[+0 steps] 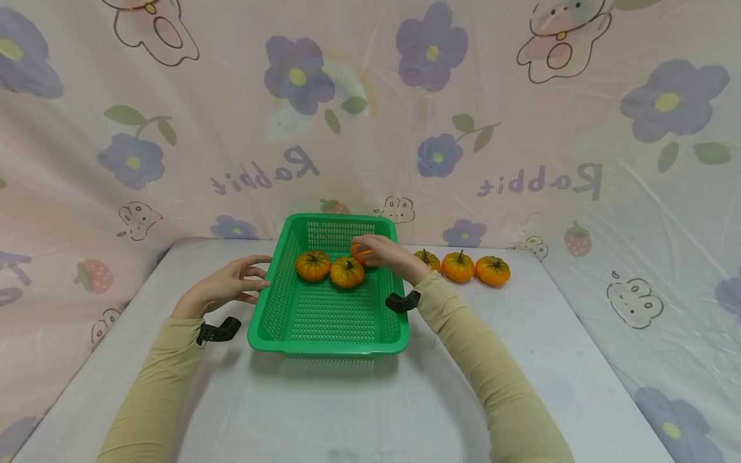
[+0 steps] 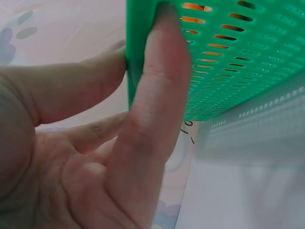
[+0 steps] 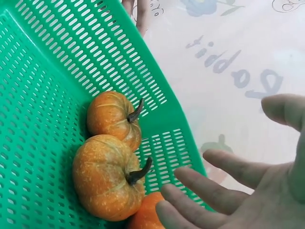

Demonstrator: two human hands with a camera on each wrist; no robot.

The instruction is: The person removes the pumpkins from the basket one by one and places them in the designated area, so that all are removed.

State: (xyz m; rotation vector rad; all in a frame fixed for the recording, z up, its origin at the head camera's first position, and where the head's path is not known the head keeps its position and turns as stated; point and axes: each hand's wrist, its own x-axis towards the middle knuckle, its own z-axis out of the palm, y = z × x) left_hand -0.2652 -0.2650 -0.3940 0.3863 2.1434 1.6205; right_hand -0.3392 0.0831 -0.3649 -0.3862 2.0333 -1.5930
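Note:
A green plastic basket with slotted walls holds three small orange pumpkins: one on the left, one in the middle and one on the right. My right hand is over the basket's right side and partly covers the right pumpkin. In the right wrist view its fingers are spread and extended, with fingertips close by that pumpkin. My left hand is at the basket's left side. In the left wrist view its loosely extended fingers touch the rim, one tip under it.
Outside the basket to the right, three more pumpkins stand in a row on the white table: one partly behind my right arm, one in the middle and one at the end. A patterned curtain rises behind.

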